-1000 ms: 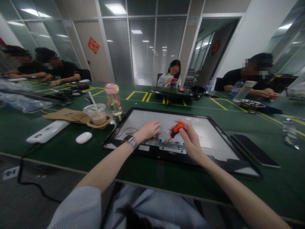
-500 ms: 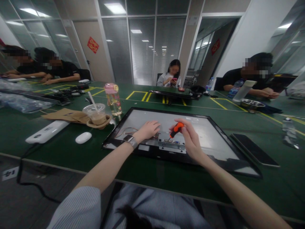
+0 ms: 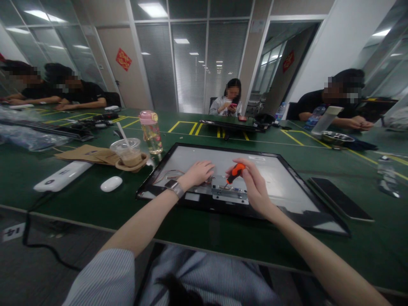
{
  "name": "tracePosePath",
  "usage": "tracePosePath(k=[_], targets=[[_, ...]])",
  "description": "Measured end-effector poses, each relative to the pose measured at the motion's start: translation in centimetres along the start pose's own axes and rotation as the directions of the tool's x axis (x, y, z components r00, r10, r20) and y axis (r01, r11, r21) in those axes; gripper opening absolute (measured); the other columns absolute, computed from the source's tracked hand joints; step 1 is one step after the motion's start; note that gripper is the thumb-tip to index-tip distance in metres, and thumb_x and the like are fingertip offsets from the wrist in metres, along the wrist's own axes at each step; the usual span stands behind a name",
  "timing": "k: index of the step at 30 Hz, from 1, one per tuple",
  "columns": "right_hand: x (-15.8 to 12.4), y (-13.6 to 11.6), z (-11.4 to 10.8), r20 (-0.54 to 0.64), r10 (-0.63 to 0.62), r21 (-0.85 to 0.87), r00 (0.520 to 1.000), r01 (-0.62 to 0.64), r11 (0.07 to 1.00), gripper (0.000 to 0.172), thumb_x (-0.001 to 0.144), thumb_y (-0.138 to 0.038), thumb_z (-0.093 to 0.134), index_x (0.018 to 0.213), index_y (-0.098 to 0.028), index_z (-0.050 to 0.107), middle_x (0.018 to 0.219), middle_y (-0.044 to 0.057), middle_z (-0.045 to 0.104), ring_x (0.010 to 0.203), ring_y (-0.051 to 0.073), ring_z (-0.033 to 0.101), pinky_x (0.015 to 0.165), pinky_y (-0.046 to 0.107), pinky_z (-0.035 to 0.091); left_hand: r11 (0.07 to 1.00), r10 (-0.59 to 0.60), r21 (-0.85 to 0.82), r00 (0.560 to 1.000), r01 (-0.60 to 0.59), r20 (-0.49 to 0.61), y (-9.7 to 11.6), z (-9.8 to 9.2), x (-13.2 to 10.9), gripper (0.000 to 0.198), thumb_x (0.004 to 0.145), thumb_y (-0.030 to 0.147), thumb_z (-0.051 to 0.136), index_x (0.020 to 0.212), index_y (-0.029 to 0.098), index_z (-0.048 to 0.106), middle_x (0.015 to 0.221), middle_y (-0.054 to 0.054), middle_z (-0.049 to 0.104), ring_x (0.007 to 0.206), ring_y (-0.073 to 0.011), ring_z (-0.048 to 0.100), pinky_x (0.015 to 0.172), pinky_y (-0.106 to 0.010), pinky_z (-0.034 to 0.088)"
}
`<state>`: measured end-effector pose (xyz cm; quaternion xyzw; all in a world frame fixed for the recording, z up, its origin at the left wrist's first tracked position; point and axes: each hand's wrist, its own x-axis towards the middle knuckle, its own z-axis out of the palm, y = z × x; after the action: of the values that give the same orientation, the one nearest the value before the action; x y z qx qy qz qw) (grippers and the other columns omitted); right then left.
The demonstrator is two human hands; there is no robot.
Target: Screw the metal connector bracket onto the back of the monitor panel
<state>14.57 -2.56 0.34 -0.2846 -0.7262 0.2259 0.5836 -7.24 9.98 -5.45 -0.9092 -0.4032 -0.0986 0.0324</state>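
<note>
A flat monitor panel (image 3: 280, 178) lies back side up on the green table, black frame around a grey metal back. My right hand (image 3: 253, 185) is closed around an orange-handled screwdriver (image 3: 235, 172), whose tip points down at a small metal port bracket (image 3: 230, 192) near the panel's front edge. My left hand (image 3: 199, 172) rests on the panel just left of that bracket, fingers curled down onto the metal. A watch sits on my left wrist. Thin coloured wires (image 3: 168, 175) run across the panel to the left of that hand.
Left of the panel stand a plastic cup with straw (image 3: 127, 153), a pink-lidded bottle (image 3: 151, 131), a white mouse (image 3: 111, 183) and a white power strip (image 3: 62, 175). A dark phone (image 3: 339, 199) lies at right. Other people sit around the table, another panel (image 3: 234, 124) behind.
The view has shifted very slightly. Both hands stay on the panel in almost the same pose, the screwdriver still at the bracket.
</note>
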Motion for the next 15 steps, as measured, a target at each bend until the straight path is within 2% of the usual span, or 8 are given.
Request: tracePosePath(k=[10, 15], targets=[[0.04, -0.07, -0.14, 0.022, -0.019, 0.018, 1.0, 0.018, 1.0, 0.027, 0.113, -0.039, 0.043, 0.132, -0.029, 0.06, 0.097, 0.003, 0.072, 0.087, 0.021, 0.073, 0.082, 0.041, 0.06, 0.999, -0.016, -0.032, 1.0, 0.017, 0.025, 0.08, -0.16, -0.02, 0.047, 0.114, 0.034, 0.036, 0.154, 0.016, 0.049, 0.163, -0.015, 0.051, 0.154, -0.0292, 0.045, 0.125, -0.049, 0.038], [0.0, -0.01, -0.08, 0.006, -0.024, 0.003, 1.0, 0.024, 1.0, 0.028, 0.113, -0.04, 0.043, 0.131, -0.028, 0.061, 0.096, 0.004, 0.073, 0.086, 0.021, 0.073, 0.082, 0.041, 0.06, 1.0, -0.012, -0.009, 1.0, 0.012, 0.008, 0.16, -0.18, 0.02, 0.045, 0.113, 0.033, 0.038, 0.153, 0.016, 0.051, 0.159, -0.016, 0.055, 0.152, -0.0297, 0.049, 0.121, -0.049, 0.042]])
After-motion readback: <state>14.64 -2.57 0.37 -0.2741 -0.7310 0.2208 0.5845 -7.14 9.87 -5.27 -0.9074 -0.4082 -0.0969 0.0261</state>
